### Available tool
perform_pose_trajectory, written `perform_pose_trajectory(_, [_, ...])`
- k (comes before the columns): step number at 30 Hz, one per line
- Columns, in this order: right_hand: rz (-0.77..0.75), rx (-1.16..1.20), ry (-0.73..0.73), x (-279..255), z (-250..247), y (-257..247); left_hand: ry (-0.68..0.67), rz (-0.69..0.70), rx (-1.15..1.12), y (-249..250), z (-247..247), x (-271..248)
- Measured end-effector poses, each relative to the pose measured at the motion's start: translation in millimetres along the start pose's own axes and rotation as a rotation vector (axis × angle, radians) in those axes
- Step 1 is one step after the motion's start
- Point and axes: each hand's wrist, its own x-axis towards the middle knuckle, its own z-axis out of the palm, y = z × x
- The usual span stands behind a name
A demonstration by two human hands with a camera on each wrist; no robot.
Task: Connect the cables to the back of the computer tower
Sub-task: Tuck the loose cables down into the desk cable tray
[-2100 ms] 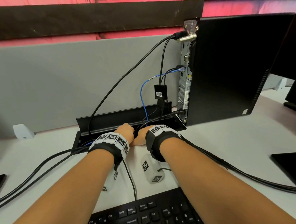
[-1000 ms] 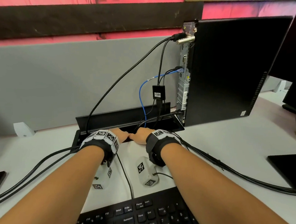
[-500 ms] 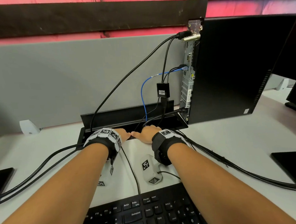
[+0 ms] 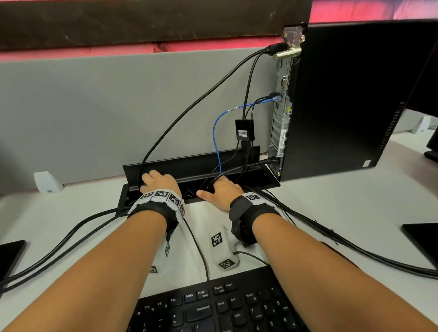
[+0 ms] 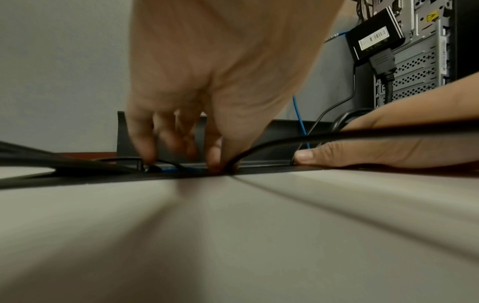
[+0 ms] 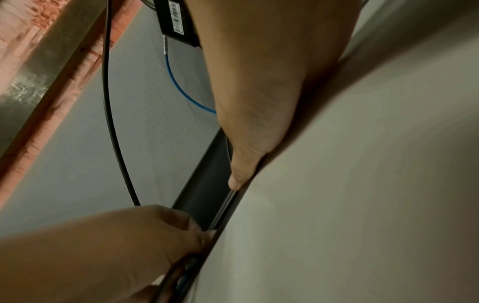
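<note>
Both forearms are reaching forward over the keyboard (image 4: 213,319) to the open cable tray (image 4: 255,182) at the back of the desk (image 4: 345,209), wrists low. The left hand (image 4: 159,181) is angling down into the tray's left end, fingers (image 5: 140,139) curling among black cables (image 5: 166,163), but blur is hiding whether they're gripping one. The right hand (image 4: 222,189) is lying flat on the tray's front edge, fingers straight, thumb pointing left, holding nothing; the tower (image 4: 350,97) is standing just right of the tray with black cables and a blue cable (image 4: 215,140) already plugged into its back.
</note>
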Motion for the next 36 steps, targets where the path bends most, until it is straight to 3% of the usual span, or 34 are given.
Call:
perform_pose_trajectory(3, [0.035, -0.014, 0.008, 3, 1, 1, -0.115, 0.027, 0.009, -3, -6, 4])
perform_pose_trajectory(12, [0.128, -0.052, -0.082, 6, -2, -5, -0.109, 0.148, 0.091, -5, -15, -1])
perform_pose_trajectory(18, [0.165, -0.151, -0.155, 8, -1, -10, -0.255, 0.192, 0.195, 0, -11, -1])
perform_pose_trajectory(26, [0.166, -0.097, -0.215, 7, -7, -12, -0.282, 0.429, 0.41, 0, -6, -2])
perform_pose_trajectory(36, [0.214, -0.096, -0.211, 8, -3, -14, -0.331, 0.321, 0.287, 10, 1, -8])
